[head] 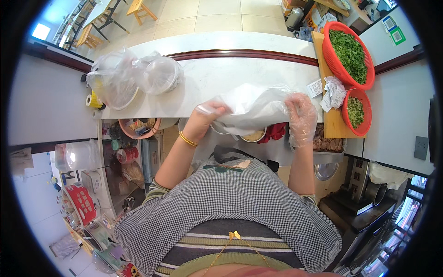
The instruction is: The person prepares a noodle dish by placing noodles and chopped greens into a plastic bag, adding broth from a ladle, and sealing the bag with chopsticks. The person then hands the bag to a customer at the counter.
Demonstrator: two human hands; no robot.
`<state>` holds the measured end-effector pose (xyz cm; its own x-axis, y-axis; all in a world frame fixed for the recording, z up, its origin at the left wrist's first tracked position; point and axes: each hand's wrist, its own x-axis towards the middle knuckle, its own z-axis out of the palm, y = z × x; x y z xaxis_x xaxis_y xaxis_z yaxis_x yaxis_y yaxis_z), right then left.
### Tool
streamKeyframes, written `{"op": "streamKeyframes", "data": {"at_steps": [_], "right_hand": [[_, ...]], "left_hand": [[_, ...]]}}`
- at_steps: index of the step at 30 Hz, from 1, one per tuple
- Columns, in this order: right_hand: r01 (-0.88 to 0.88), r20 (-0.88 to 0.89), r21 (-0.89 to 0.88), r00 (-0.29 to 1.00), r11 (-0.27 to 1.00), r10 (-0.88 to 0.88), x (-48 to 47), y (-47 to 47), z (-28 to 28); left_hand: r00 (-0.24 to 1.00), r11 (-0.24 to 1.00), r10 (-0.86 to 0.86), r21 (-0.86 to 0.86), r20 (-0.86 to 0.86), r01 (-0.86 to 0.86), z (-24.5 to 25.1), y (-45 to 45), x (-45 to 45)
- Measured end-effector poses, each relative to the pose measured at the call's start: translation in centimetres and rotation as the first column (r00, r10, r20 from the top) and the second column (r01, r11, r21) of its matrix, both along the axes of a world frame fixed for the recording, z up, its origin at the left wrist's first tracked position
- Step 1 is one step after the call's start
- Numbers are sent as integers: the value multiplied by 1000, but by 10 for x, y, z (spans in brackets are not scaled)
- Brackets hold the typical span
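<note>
Between my hands a thin, translucent plastic bag (259,110) is stretched out above the front edge of the white counter. My left hand (213,110), bare with a gold bracelet at the wrist, pinches the bag's left side. A clear disposable glove covers my right hand (301,116), whose fingers grip the bag's right end. Beneath the bag, partly hidden, are a round metal bowl of pale yellowish food (254,136) and a red cloth (275,132). A tray of sliced brown meat (328,138) lies just right of my gloved hand.
Plastic-wrapped containers (160,74) stand at the counter's left. At the right, a red basket of chopped greens (347,57) and a smaller red basket (357,112) rest on a wooden board (337,126), beside crumpled paper slips (334,91). Shelves with a pink tub (126,130) are below left.
</note>
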<state>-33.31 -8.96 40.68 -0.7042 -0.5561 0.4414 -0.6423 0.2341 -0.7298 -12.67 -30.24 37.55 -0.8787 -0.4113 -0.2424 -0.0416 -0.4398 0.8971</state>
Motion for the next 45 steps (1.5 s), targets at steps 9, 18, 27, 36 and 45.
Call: {"op": "streamKeyframes", "data": {"at_steps": [9,18,27,36,45], "right_hand": [[150,493,6,860,989,-133,-7,-11,-36],[158,541,109,819,982,-191,-2,-17,-48],[286,205,231,920,930,-334,2,-24,-28],[-289,481,306,869,907,115,57,-37,-1],[-676,584,263,679,688,445,78,-46,3]], "left_hand": [[997,901,-27,430,-75,57,-30,-25,-2],[923,641,280,767,-266,26,-54,6,-10],[964,956,265,119,31,-267,-50,3,5],[977,967,212,142,-2,-210,-46,15,7],[972,814,-228,560,64,154,-46,34,12]]}}
